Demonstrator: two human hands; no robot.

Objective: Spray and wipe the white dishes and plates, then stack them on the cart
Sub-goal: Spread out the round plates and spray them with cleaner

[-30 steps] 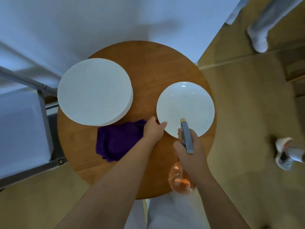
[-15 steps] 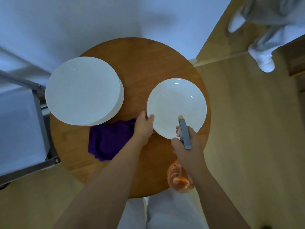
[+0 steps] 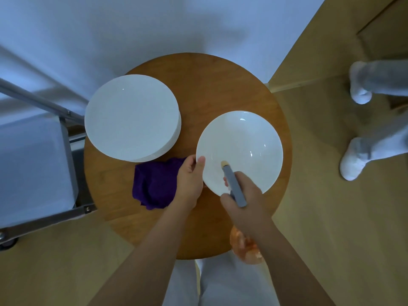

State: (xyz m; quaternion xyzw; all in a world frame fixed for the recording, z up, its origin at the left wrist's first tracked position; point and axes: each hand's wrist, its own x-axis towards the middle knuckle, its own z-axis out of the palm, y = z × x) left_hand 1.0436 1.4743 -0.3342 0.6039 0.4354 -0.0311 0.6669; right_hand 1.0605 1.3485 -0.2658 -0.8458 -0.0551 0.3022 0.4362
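Note:
A white shallow dish [image 3: 245, 142] lies on the right side of the round wooden table [image 3: 209, 82]. My left hand [image 3: 191, 175] grips the dish's left rim, thumb on top. My right hand [image 3: 245, 199] holds a spray bottle [image 3: 234, 186] with a grey head, its nozzle over the dish's near part; the orange bottle body [image 3: 245, 246] hangs below my wrist. A stack of white plates [image 3: 132, 118] sits on the table's left. A purple cloth [image 3: 152, 186] lies crumpled beside my left hand. The metal cart [image 3: 37, 160] stands at the left.
A white wall runs behind the table. Another person's feet in white socks [image 3: 355, 160] stand on the wooden floor at the right. My own legs in white trousers [image 3: 220, 281] are below the table's near edge.
My left hand has closed onto the dish's left rim, and the dish sits closer to me and larger in view. The spray nozzle now reaches over the dish. The other person's feet have shifted.

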